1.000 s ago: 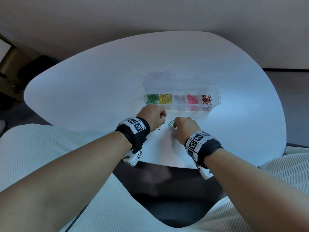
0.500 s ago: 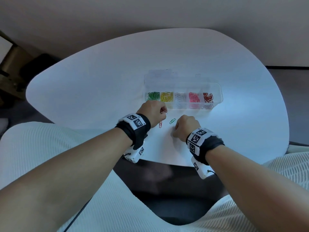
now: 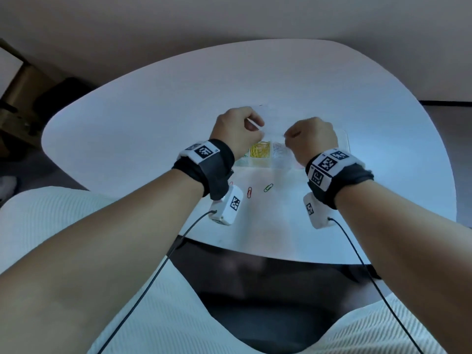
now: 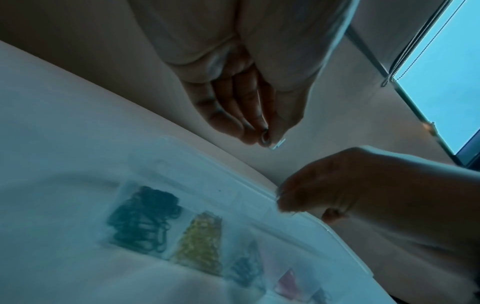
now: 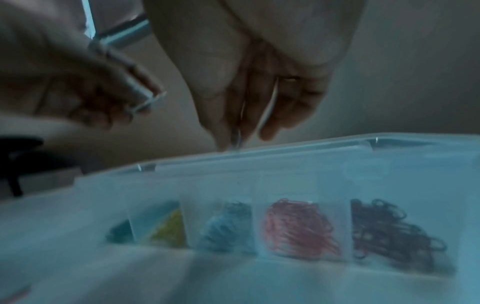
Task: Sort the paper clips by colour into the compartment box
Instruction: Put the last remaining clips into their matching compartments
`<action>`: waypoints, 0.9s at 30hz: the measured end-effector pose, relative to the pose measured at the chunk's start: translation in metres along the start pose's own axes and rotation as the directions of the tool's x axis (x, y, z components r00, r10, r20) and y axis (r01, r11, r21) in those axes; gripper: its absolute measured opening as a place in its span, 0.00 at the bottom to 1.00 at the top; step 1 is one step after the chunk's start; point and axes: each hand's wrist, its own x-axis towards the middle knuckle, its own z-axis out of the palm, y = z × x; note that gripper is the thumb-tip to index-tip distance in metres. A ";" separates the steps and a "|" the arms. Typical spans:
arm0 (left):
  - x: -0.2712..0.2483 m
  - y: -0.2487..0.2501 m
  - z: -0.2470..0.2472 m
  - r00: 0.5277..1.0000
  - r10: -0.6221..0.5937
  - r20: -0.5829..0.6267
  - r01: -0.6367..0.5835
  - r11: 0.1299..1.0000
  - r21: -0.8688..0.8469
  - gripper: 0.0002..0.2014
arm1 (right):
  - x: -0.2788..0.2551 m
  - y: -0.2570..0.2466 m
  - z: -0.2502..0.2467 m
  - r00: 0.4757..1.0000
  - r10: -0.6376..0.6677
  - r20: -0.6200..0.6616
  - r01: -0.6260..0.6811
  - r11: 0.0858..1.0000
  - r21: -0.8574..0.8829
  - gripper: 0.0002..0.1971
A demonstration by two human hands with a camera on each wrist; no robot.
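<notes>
Overhead, both hands pinching clips above compartment box.

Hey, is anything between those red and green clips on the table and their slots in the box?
Probably yes: the clear lid. The left hand and right hand pinch its edge, and it seems to hang over the box, above the slots the red clip and green clip need.

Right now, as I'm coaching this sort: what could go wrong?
Left hand and right hand each pinch a clip by the fingertips over the box; one may drop into a wrong compartment. The red clip and green clip lie loose below the wrists; a cable might sweep them off.
</notes>
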 end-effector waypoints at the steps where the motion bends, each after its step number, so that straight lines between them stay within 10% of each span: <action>1: 0.002 0.005 0.005 1.000 0.006 -0.006 -0.006 1.000 -0.004 0.05 | 0.004 0.003 0.004 0.998 0.032 0.049 -0.027 0.995 -0.093 0.13; 12: 0.014 0.015 0.057 0.956 -0.015 0.293 -0.066 0.962 0.264 0.12 | -0.027 0.052 -0.002 0.955 -0.031 -0.295 0.094 0.975 0.202 0.11; 16: -0.003 0.003 0.025 0.988 0.033 0.152 -0.064 0.978 0.201 0.10 | -0.046 0.044 0.003 0.881 -0.269 -0.390 0.379 0.894 0.240 0.06; 22: -0.025 -0.033 -0.034 0.989 -0.146 0.005 0.139 0.948 0.287 0.04 | -0.067 0.015 0.035 0.843 -0.518 -0.145 0.538 0.815 0.216 0.06; 27: -0.040 -0.045 -0.026 0.933 -0.278 0.228 0.143 0.869 0.474 0.03 | -0.082 0.010 0.062 0.816 -0.475 0.330 0.493 0.870 0.035 0.17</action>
